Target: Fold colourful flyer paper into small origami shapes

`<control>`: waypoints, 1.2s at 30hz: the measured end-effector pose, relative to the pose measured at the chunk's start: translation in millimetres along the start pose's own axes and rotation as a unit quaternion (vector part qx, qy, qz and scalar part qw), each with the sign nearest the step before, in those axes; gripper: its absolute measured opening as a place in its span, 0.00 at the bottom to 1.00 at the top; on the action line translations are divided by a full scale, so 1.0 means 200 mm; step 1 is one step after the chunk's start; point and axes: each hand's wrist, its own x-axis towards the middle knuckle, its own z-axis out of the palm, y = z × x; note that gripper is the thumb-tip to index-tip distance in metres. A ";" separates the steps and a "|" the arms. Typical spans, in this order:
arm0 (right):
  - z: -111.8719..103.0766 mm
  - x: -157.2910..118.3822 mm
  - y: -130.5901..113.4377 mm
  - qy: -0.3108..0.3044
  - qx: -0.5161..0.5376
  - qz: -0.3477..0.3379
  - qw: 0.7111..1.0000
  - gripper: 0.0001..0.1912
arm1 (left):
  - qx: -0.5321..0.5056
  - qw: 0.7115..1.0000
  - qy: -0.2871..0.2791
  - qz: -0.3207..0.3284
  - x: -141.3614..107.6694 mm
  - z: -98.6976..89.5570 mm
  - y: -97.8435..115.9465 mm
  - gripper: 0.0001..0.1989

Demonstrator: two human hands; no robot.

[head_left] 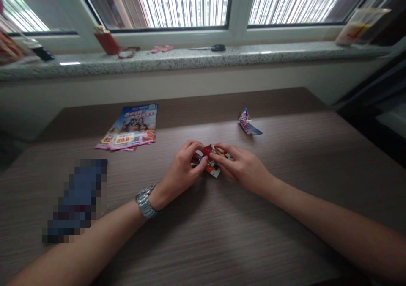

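Between my two hands, over the middle of the table, is a small piece of folded printed paper in red, white, blue and yellow. My left hand, with a silver watch at the wrist, pinches its left side between thumb and fingers. From the right, my right hand grips the paper's other side with its fingertips. Parts of the paper are hidden behind the fingers. Farther back, to the right of my hands, another folded printed paper piece rests on the table.
A stack of printed flyers lies at the back left of the wooden table. Nearer is a pixelated dark blue object beside my left forearm. On the stone windowsill are a red case, dark-handled scissors and a plastic cup.
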 end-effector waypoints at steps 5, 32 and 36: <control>0.00 0.00 0.00 0.006 0.010 0.004 1.000 0.17 | 0.001 1.000 0.000 -0.001 0.00 0.00 0.00 0.04; 0.04 0.01 0.04 0.038 0.416 0.260 0.871 0.13 | 0.047 0.996 -0.034 0.064 0.01 -0.01 0.00 0.11; 0.04 0.01 0.06 0.006 0.436 0.281 0.855 0.13 | 0.050 0.995 -0.036 0.075 0.01 -0.02 0.01 0.11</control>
